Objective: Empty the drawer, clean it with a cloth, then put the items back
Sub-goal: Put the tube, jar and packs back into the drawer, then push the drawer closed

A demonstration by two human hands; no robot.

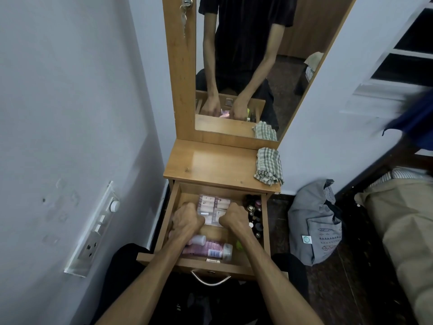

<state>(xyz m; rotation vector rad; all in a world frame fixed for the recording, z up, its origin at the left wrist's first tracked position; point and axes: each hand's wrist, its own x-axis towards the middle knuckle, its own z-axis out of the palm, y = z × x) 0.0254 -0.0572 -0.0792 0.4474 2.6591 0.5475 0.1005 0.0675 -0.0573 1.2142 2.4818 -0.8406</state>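
While both hands reached into the open drawer (174, 207), the left hand (187, 219) curled round the left end of a clear pack of small pink-and-white bottles (214, 206) and the right hand (235, 218) gripped its right end, so the pack sat held between them at the drawer's middle, toward the back. Along the drawer's right wall stood a crowd of small dark bottles (254, 214), just beside the right hand, and at the front edge lay a pink bottle (208, 250) on its side with a smaller white-capped one (198, 240) touching it. The checked cloth (269, 165) lay bunched at the right edge of the dresser top (206, 160), still unused, so I judged the emptying barely begun. Lifting the pack could go badly if the right wrist brushed the upright bottles and tipped them, or if the thin pack buckled and let its bottles spill; the cabinet top overhanging the drawer's rear might also catch the pack on a steep lift. Labels showed on the pack and the pink bottle, yet none of the print was sharp enough to read.
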